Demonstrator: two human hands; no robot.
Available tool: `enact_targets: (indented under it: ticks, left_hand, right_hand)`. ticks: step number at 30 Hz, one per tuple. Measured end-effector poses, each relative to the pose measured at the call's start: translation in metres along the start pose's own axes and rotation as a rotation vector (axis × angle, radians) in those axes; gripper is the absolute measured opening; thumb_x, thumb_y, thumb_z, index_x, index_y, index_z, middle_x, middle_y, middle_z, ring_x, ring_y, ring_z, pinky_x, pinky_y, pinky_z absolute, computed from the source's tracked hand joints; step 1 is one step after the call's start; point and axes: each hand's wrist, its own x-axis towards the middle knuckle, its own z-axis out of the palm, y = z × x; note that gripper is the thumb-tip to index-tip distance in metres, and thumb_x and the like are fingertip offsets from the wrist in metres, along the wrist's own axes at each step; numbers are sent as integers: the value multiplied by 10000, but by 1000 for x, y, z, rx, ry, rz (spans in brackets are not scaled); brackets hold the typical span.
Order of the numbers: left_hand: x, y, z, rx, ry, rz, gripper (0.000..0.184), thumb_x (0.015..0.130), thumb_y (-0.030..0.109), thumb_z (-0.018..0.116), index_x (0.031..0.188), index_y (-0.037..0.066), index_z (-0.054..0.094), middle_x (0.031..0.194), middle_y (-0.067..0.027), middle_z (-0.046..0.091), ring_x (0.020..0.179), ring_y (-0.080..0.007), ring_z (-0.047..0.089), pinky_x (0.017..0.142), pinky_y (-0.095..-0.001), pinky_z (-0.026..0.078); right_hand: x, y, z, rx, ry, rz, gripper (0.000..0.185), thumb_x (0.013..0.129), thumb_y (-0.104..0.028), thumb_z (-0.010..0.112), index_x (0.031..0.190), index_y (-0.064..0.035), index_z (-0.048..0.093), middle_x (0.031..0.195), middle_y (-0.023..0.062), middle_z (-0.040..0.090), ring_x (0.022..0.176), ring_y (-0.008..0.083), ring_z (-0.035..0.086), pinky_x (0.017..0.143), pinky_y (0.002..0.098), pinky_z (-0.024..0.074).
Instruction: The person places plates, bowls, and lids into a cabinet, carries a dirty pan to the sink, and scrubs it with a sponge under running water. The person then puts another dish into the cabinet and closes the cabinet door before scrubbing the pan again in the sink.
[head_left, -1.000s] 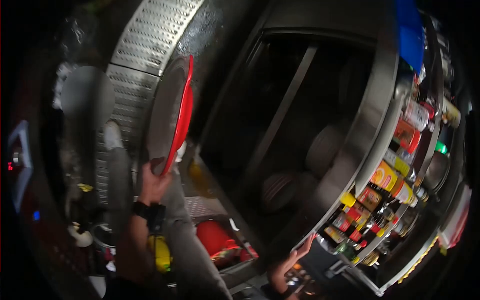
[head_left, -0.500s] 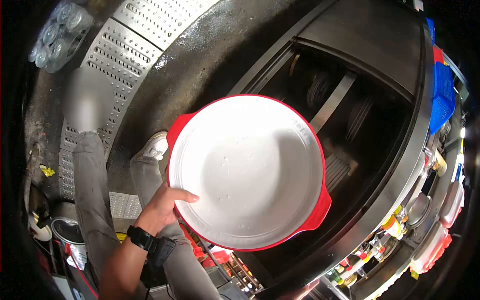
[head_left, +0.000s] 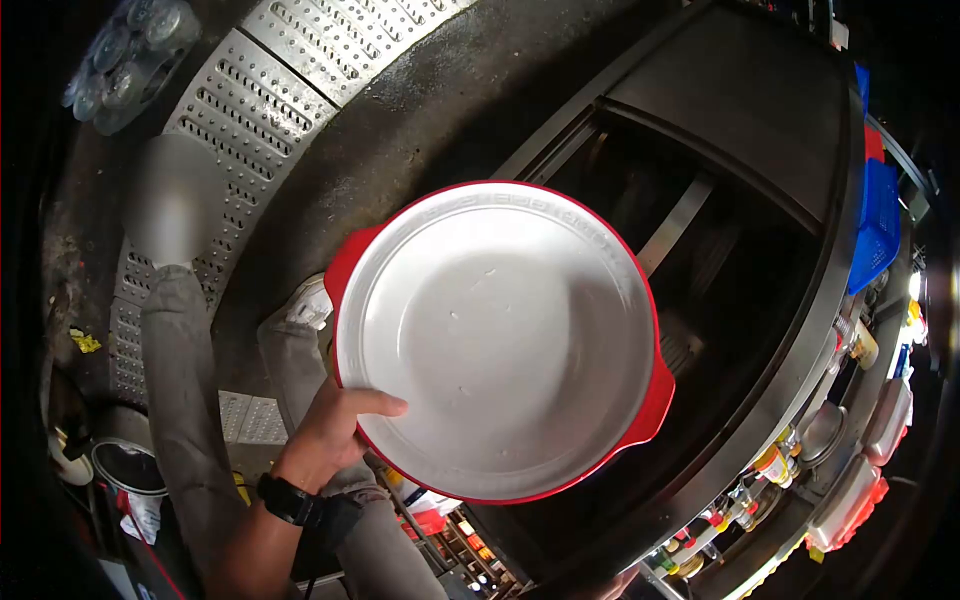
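Note:
My left hand (head_left: 335, 430), with a black watch (head_left: 290, 500) on its wrist, is closed on the rim of a round casserole dish (head_left: 500, 350) at its lower left. The thumb lies over the inside wall; the other fingers are hidden beneath. Red outside and white inside, the dish has two side handles and a few small drops or marks on its bottom. It is held in the air with its inside facing me. At the bottom edge a small skin-coloured patch, perhaps my right hand (head_left: 617, 583), shows; its fingers cannot be made out.
Behind the dish is a dark metal unit with an open well (head_left: 640, 185). Bottles and containers (head_left: 775, 465) line a shelf at right, near a blue basket (head_left: 877, 225). A perforated metal floor strip (head_left: 255, 95) curves at left, near a pot (head_left: 130, 460) and bundled bottles (head_left: 130, 60).
The dish has shifted slightly right in view and its inside looks less brightly lit. My left hand keeps its hold on the rim. The surroundings have moved a little with my head.

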Motion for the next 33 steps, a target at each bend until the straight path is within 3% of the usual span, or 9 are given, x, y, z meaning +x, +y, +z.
enact_targets:
  ticks: [4, 6, 14, 16, 18, 33]
  left_hand:
    - [-2, 4, 2, -24, 13, -18, 589, 637, -80, 607, 1214, -34, 498, 1099, -169, 603, 1031, -307, 590, 907, -425, 487]
    - [-1, 4, -1, -24, 42, -43, 621, 633, -105, 622, 1231, 19, 506, 1095, -122, 605, 1034, -264, 587, 882, -386, 490]
    - [5, -6, -14, 205, 154, -14, 516, 626, -90, 630, 1132, -13, 571, 1011, -117, 638, 925, -238, 618, 817, -342, 493]
    - [3, -5, -16, 259, 179, 18, 506, 624, -89, 625, 1122, -20, 575, 1001, -117, 641, 911, -234, 621, 816, -335, 491]
    - [3, -6, -13, 320, 155, 88, 509, 620, -91, 613, 1123, -25, 570, 988, -117, 642, 892, -230, 627, 812, -334, 491]
    - [14, -17, -26, 164, 166, -45, 602, 593, -64, 635, 1180, 4, 520, 1047, -101, 597, 982, -240, 563, 854, -357, 460]
  right_hand:
    - [-2, -2, -4, -23, -2, 8, 601, 932, -415, 397, 1332, 34, 378, 1309, 142, 454, 1177, 242, 458, 1003, 371, 359]
    - [-3, -3, -7, -36, 1, 13, 596, 933, -411, 394, 1329, 34, 383, 1304, 142, 459, 1173, 242, 461, 1003, 370, 360]
    - [-14, -5, -18, -59, 59, 88, 549, 954, -367, 343, 1300, 48, 442, 1260, 142, 510, 1149, 258, 496, 998, 372, 366]
    - [-14, -8, -9, -3, 70, -73, 555, 953, -345, 339, 1335, 52, 405, 1295, 141, 492, 1173, 258, 486, 1003, 370, 366]
    - [-15, -3, -11, 36, 67, -36, 559, 953, -344, 340, 1344, 52, 397, 1306, 144, 485, 1181, 260, 482, 1009, 371, 362]
    - [-20, 39, -40, 80, 46, 77, 564, 967, -365, 323, 1332, 58, 402, 1332, 178, 463, 1207, 275, 458, 1030, 387, 337]
